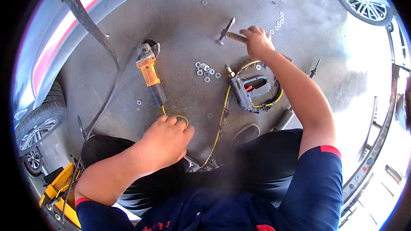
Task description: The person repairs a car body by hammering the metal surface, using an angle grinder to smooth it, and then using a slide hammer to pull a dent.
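At the far middle of the floor (180, 28), the hammer (228, 33) is sitting in the right hand (258, 43), this grip clasping its handle (237, 37). Nearer, the left hand (167, 139) is curling by a yellow cable (164, 110); I cannot tell if it is grasping. The step seems hammer positioning; moving is probably requiring clearance from washers (205, 68).

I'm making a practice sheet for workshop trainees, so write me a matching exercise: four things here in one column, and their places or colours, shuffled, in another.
Column one
1. Hammer
2. Grinder
3. Pistol-shaped tool
4. Washers

Column two
A. Orange and dark, lying on the floor
B. Scattered about, several in a cluster
C. Held in the right hand
D. Grey with a red trigger

Pairs: 1-C, 2-A, 3-D, 4-B
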Tool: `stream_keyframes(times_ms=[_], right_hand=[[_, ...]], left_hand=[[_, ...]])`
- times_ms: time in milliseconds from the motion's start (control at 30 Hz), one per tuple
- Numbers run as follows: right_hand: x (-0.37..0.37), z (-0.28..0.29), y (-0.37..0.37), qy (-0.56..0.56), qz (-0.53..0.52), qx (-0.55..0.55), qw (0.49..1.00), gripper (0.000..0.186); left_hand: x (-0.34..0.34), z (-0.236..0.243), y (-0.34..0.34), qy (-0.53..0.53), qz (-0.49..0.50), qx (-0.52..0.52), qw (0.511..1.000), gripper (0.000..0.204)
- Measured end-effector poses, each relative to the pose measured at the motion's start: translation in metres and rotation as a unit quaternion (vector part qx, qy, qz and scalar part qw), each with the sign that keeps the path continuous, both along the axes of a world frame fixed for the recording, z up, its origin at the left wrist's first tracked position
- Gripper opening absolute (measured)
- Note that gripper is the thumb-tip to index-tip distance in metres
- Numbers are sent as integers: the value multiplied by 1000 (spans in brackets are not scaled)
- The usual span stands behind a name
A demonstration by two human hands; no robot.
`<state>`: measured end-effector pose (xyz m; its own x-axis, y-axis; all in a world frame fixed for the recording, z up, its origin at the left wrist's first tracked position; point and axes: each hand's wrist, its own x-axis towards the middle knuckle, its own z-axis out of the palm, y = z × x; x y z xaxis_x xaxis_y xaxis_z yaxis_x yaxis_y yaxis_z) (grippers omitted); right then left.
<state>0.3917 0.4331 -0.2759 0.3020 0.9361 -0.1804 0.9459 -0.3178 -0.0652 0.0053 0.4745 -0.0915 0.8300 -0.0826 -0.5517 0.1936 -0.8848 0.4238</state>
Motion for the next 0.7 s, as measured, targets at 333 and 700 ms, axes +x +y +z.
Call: stream_keyframes(times_ms=[333,700], right_hand=[[20,35,-11,261,-18,-243,934,41],[-77,2,-51,185,-13,-318,930,76]], left_hand=[[11,-18,6,-17,8,-23,1000,37],[16,-46,11,41,6,-32,999,50]])
